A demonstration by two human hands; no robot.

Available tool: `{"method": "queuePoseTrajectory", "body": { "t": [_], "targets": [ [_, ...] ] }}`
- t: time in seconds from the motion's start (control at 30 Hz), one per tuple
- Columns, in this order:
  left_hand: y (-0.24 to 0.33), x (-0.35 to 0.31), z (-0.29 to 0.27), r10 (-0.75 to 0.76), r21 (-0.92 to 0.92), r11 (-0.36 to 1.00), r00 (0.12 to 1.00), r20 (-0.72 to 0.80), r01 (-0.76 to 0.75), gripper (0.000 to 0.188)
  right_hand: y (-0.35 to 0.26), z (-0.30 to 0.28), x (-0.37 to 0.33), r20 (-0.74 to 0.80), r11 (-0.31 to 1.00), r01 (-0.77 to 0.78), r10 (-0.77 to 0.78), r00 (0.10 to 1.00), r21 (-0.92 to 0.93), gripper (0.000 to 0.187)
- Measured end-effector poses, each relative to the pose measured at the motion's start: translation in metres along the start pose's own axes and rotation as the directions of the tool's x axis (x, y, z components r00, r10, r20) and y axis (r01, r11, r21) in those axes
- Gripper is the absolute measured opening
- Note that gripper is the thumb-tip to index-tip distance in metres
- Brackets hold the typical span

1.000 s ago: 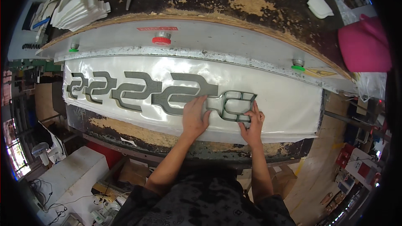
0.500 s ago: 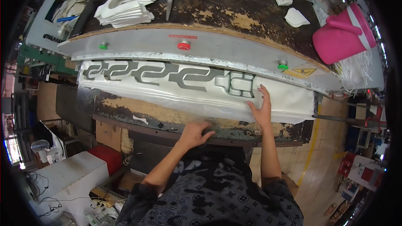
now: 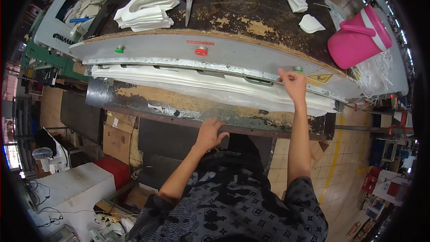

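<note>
My right hand [image 3: 294,85] is raised at the front of the grey machine beam [image 3: 156,51], right by the green button [image 3: 298,69]. Its fingers are curled in with nothing between them, the thumb out to the left; whether it touches the button I cannot tell. My left hand [image 3: 209,134] lies on the front edge of the worn board [image 3: 233,115], fingers stretched. On that board rests layered white sheet material [image 3: 179,83] with cut-out shapes, largely hidden beneath the beam. A metal cutting die [image 3: 258,81] shows only its near edge there.
On the dark top surface lie stacked white cut pieces [image 3: 145,9], red-handled scissors [image 3: 188,0] and a white piece [image 3: 311,23]. A pink bucket [image 3: 356,40] stands at the right. A red button [image 3: 201,52] and another green button [image 3: 119,49] sit on the beam.
My right hand has moved up from beside the die to the green button, its fingers curling. The board and sheet have slid away under the beam, covering most of the die. My left hand has settled on the edge.
</note>
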State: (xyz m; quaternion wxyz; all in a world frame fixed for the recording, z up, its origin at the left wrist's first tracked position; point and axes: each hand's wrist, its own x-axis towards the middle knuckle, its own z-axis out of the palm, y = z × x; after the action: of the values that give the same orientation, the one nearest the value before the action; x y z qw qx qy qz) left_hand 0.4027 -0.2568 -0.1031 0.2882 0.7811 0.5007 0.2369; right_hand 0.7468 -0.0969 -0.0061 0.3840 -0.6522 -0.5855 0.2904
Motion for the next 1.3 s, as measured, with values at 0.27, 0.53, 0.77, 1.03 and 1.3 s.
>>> {"method": "queuePoseTrajectory", "body": {
  "t": [0.27,0.53,0.77,1.03,1.3],
  "targets": [
    [0.006,0.006,-0.001,0.029,0.039,0.999,0.998,-0.060,-0.026,0.044,0.046,0.045,-0.150,0.242,0.995,-0.090,0.095,0.966,-0.031,0.034],
    [0.010,0.007,0.003,0.034,0.097,0.995,0.997,-0.074,-0.027,0.042,0.030,0.059,-0.203,0.181,0.943,0.099,-0.042,0.983,-0.317,0.050],
    [0.009,0.014,0.006,0.053,0.092,0.995,0.996,-0.077,-0.045,0.042,0.036,0.065,-0.196,0.160,0.928,0.055,0.005,0.987,-0.369,0.046],
    [0.007,0.005,0.010,0.031,0.129,0.991,1.000,-0.005,-0.030,0.041,0.045,0.059,-0.208,0.229,0.934,0.073,0.009,0.973,-0.351,0.042],
    [0.030,0.078,0.000,-0.021,0.035,0.999,0.969,0.247,0.013,0.025,0.076,0.034,-0.173,-0.060,0.993,-0.120,0.120,0.991,-0.001,0.015]
  ]
}}
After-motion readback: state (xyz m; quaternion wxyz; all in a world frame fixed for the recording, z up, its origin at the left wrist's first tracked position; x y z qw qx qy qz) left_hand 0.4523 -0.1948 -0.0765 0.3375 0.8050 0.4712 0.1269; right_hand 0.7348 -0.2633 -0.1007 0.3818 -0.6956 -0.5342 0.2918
